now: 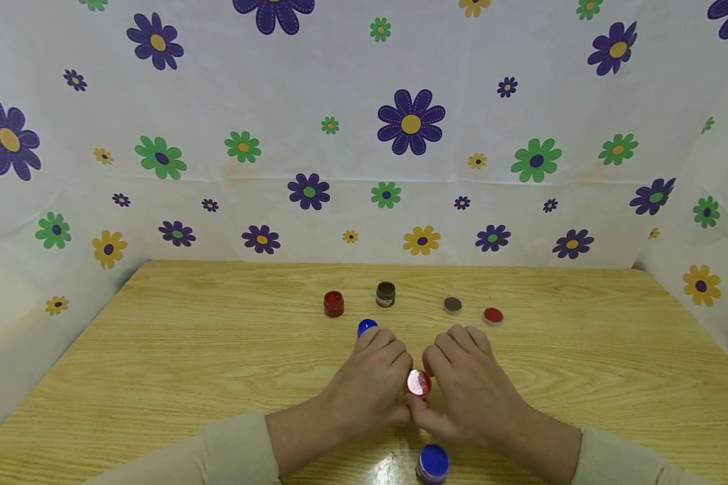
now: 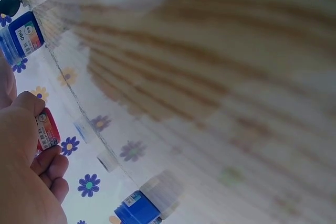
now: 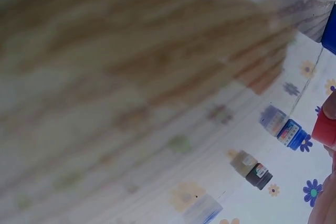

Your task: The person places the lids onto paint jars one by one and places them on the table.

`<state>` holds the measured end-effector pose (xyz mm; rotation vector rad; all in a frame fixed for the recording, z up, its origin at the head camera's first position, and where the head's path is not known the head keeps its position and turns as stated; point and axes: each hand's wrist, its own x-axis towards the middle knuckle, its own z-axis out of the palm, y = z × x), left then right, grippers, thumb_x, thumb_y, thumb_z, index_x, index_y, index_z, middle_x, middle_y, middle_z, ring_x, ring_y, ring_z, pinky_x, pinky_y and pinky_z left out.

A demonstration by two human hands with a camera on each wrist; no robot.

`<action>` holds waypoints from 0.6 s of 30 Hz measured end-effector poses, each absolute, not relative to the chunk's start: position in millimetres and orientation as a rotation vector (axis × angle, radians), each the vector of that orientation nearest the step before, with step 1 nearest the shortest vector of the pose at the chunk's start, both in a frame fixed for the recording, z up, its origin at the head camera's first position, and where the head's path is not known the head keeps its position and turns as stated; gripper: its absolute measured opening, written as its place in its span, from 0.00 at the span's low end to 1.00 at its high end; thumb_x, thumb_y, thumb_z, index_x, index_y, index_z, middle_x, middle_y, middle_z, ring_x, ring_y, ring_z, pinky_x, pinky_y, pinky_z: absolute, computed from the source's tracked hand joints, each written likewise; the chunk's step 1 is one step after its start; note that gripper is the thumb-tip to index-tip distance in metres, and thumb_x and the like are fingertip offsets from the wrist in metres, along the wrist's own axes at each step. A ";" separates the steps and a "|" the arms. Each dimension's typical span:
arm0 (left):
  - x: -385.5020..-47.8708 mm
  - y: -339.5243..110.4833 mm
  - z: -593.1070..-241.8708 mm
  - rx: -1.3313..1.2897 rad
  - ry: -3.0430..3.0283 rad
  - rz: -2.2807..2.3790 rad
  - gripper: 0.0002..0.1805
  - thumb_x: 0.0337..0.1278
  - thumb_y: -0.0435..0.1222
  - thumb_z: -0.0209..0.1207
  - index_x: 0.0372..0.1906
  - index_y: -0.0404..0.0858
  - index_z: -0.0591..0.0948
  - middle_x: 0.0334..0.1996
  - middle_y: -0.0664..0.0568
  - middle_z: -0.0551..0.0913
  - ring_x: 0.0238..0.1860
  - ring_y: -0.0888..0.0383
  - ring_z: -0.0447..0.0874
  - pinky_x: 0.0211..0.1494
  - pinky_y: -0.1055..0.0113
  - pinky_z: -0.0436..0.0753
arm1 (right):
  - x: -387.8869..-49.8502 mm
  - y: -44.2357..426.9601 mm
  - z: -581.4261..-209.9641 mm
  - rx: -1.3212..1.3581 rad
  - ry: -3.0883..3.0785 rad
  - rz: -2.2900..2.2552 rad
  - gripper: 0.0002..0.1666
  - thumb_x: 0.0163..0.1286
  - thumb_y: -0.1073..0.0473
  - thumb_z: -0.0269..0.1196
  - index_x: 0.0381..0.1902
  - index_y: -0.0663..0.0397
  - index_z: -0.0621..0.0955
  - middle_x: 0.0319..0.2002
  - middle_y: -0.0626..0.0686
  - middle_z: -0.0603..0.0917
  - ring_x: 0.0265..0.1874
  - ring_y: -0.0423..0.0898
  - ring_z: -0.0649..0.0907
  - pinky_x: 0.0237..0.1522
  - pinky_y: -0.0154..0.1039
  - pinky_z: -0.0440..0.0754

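Note:
Both hands meet over the table around a small red paint jar [image 1: 418, 382], its shiny top facing up. My left hand [image 1: 367, 380] grips it from the left; its label shows between thumb and fingers in the left wrist view. My right hand [image 1: 473, 387] pinches the same jar from the right, the thumb at its near side. Whether the lid is loose cannot be seen. Close to the table's front stands a blue paint jar [image 1: 433, 465]. Just beyond the left knuckles, another blue jar [image 1: 367, 326] is partly hidden in the head view.
Farther back stand an uncovered red paint jar [image 1: 334, 304] and a dark brown jar [image 1: 385, 295]. To their right lie a dark lid [image 1: 452, 305] and a red lid [image 1: 493, 316]. A flower-patterned cloth [image 1: 340, 155] walls the wooden table [image 1: 188, 350] at the back and sides.

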<state>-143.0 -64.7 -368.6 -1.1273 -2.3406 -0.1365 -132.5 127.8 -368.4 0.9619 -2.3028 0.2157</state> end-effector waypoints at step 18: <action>-140.4 -64.8 -367.6 -1.093 -2.494 -0.213 0.24 0.42 0.58 0.70 0.32 0.44 0.78 0.33 0.59 0.79 0.43 0.59 0.70 0.55 0.64 0.67 | -130.8 128.4 -367.3 0.955 -2.385 0.243 0.18 0.53 0.39 0.62 0.32 0.45 0.77 0.29 0.42 0.71 0.35 0.43 0.68 0.44 0.42 0.64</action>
